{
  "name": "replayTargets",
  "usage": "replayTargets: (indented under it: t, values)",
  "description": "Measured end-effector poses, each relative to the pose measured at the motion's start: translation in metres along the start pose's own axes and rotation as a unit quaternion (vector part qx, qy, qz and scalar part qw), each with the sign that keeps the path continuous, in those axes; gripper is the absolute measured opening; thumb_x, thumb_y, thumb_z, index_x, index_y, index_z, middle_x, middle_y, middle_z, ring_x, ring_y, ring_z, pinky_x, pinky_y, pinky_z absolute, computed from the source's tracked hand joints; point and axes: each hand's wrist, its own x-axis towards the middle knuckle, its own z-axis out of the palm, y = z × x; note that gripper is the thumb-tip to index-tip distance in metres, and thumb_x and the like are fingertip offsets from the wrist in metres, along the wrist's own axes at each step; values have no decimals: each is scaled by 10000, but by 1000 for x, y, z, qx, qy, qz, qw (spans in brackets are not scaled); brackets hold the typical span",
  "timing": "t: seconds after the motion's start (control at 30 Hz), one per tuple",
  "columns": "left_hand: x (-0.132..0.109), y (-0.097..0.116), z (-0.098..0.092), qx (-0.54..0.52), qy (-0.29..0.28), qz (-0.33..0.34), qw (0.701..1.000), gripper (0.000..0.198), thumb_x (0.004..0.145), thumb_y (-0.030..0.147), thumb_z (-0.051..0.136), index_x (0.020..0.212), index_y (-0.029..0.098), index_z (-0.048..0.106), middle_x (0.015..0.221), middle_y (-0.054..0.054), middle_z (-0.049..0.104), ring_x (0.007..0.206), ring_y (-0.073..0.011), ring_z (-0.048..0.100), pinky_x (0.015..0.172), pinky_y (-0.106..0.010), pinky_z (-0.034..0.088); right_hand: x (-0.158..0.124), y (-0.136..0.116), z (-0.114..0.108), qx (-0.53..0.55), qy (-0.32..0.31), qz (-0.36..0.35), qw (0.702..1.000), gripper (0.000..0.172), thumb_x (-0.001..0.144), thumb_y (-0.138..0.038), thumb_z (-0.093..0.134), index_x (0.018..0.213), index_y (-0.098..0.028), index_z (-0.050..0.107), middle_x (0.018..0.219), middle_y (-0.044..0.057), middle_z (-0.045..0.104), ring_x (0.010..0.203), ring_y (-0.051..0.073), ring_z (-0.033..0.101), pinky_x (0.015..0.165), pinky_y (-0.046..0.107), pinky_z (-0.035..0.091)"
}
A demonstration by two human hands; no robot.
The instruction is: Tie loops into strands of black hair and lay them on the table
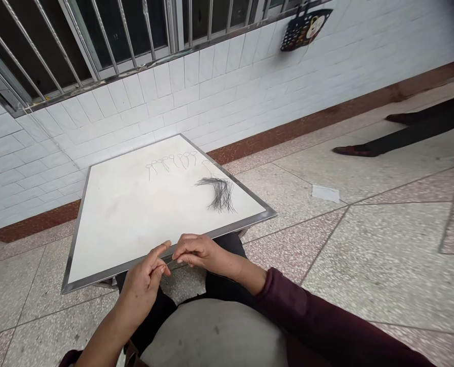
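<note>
My left hand (144,285) is at the near edge of a white table (135,214) with a grey metal rim, its index finger stretched out and its thumb close to the curled fingers. Facing it, my right hand (199,252) has its fingers bent and pinched toward the thumb. What either hand holds, if anything, is too fine to make out. A bundle of dark thin strands (222,193) lies on the right part of the tabletop. Further back, a row of several thin looped strands (171,162) lies on the white surface.
A white tiled wall (219,86) with barred windows stands behind the table. A black basket (305,28) hangs on it. At the right are a person's legs (395,135) in dark trousers. A white paper piece (325,193) lies on the speckled floor.
</note>
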Motion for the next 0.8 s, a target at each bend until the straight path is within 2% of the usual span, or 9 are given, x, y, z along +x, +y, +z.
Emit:
replayTargets:
  t: [0.13,0.23,0.4,0.57,0.73,0.8]
  values:
    - [-2,-4,2,38,15,4,999,473,961,371,345,1427,309,397,921,-9,671,770,-151,590,735,-272,424,-1,-3,0,-42,-20,-4,999,245,953,-336,520,1018,-155,671,848,46,604,699,92,597,663,207,506]
    - [-4,-7,2,60,20,4,998,474,967,389,321,1432,327,388,940,-8,666,805,-157,602,751,-273,432,-3,-3,0,-77,-6,-6,997,232,968,-307,495,1028,-161,664,838,45,608,731,101,596,670,208,499]
    - [-6,-10,0,74,13,15,997,480,968,384,307,1437,322,386,911,-3,656,732,-142,580,726,-255,442,-4,-5,-2,-144,-11,-82,986,232,976,-178,440,1050,-151,659,880,73,632,829,120,594,718,217,493]
    - [-7,-14,0,83,10,-5,996,485,971,423,291,1444,350,370,912,4,650,688,-134,553,684,-243,434,-2,-9,-4,-242,-29,-111,964,271,962,-93,392,1054,-154,640,889,71,630,825,123,574,704,219,482]
    - [-6,-20,4,73,8,-4,997,491,967,423,296,1438,325,392,888,1,647,731,-141,570,723,-246,444,-4,-9,-4,-311,-53,-147,938,237,977,-116,397,1054,-148,619,872,73,635,811,143,561,735,262,476]
    - [-6,-23,6,68,17,-2,998,495,967,420,293,1440,314,393,895,-3,646,748,-142,575,731,-241,447,-5,-8,-2,-310,-49,-138,939,220,983,-139,404,1054,-147,612,872,72,633,811,142,563,737,259,474]
